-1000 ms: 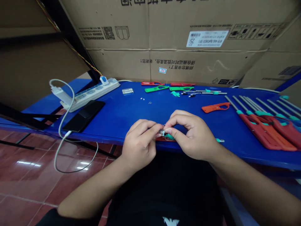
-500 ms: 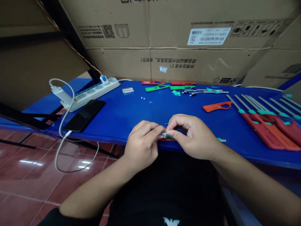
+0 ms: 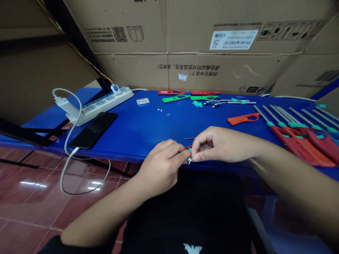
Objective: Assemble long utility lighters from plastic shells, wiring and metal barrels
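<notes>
My left hand (image 3: 162, 167) is closed at the table's front edge around a partly built gas lighter, mostly hidden by the fingers. A bit of its red casing (image 3: 188, 147) and a teal piece (image 3: 190, 150) peek out between my hands. From the right, my right hand (image 3: 215, 144) pinches a small whitish and metallic part (image 3: 189, 161) against my left fingertips. Its exact shape is too small to make out. Just beyond the fingers lies a thin metal pin (image 3: 189, 138) on the blue table (image 3: 137, 130).
Several red and orange lighters (image 3: 296, 144) with metal tubes lie at right, beside an orange casing half (image 3: 242, 119). Green casing halves (image 3: 176, 98), teal pieces (image 3: 197, 103) and metal tubes (image 3: 238, 101) lie at the back. A phone (image 3: 94, 130) and power strip (image 3: 103, 104) are left.
My right hand has turned and shifted slightly, its fingertips now lower and nearer the front edge. The thin pin and red casing show more. My left hand stays closed, flatter than before.
</notes>
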Demonstrator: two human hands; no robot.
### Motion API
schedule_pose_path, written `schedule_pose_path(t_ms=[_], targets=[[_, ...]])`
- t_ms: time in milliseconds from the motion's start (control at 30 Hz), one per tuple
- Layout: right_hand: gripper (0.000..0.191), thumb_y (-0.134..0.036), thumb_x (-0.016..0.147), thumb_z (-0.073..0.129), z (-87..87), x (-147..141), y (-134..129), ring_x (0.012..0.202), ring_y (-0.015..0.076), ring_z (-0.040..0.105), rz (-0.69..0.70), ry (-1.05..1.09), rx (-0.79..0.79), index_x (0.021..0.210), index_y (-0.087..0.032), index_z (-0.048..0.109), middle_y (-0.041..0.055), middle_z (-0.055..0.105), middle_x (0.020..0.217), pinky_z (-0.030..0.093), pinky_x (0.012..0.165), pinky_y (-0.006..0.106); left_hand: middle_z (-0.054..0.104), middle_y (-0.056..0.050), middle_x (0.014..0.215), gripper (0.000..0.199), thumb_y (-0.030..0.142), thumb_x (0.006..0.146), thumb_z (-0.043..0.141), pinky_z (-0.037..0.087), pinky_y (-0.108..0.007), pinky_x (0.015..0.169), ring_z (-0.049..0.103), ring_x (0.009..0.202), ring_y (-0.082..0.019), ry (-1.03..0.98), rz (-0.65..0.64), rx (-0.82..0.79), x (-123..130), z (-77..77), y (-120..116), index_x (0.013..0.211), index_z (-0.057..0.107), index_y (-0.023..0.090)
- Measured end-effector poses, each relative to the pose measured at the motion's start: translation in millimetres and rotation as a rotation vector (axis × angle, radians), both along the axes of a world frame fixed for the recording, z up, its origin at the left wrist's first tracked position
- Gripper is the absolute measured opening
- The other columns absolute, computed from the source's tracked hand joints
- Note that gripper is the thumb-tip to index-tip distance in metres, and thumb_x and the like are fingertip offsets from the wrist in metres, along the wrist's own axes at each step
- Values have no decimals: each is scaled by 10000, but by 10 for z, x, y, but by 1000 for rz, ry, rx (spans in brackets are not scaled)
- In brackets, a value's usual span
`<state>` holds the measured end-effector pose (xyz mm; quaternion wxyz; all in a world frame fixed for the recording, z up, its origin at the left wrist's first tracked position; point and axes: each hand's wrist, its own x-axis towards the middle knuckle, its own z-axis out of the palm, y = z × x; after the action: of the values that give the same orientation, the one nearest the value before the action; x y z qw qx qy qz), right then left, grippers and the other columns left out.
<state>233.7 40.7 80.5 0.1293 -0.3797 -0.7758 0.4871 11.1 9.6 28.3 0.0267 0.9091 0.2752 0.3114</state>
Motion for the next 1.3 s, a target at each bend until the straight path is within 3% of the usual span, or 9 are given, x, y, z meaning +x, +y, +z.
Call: schedule_pose_path(t_ms=[267, 467, 733, 1000, 1300], targets=[[74, -256, 841, 676, 24, -52, -124, 712, 159, 689, -118, -3, 126, 824, -212, 732, -1, 749, 777, 529, 646, 275, 688, -74, 941, 362, -52, 830, 483, 507, -349, 746, 583, 840, -193, -94, -4, -113, 8, 10, -9, 1073, 681, 129], [118, -253, 905, 631, -20, -64, -215, 758, 152, 704, -139, 9, 356, 883, -227, 743, -7, 766, 838, 523, 680, 265, 695, -55, 951, 261, 29, 919, 511, 509, -330, 763, 588, 823, -165, -183, 5, -154, 14, 35, -10, 1059, 687, 159], [145, -190, 955, 552, -148, -39, -340, 797, 168, 680, -112, -83, 755, 961, -206, 696, 29, 751, 899, 495, 717, 294, 706, -63, 980, 238, 53, 934, 527, 518, -321, 775, 608, 851, -162, -204, 16, -165, 17, 10, -24, 1081, 685, 151], [180, -72, 898, 498, -262, -129, -414, 736, 166, 608, -231, -67, 854, 892, -212, 612, 26, 687, 831, 455, 671, 287, 682, -71, 939, 235, 40, 900, 557, 496, -347, 761, 579, 839, -184, -213, 133, -42, 75, -8, -116, 1068, 685, 141], [247, -24, 845, 452, -371, -188, -474, 730, 172, 607, -283, 2, 898, 867, -224, 594, 26, 676, 800, 467, 670, 292, 675, -69, 904, 318, -13, 837, 525, 494, -362, 728, 573, 795, -197, -148, 143, -43, 54, -6, -125, 1059, 687, 148]])
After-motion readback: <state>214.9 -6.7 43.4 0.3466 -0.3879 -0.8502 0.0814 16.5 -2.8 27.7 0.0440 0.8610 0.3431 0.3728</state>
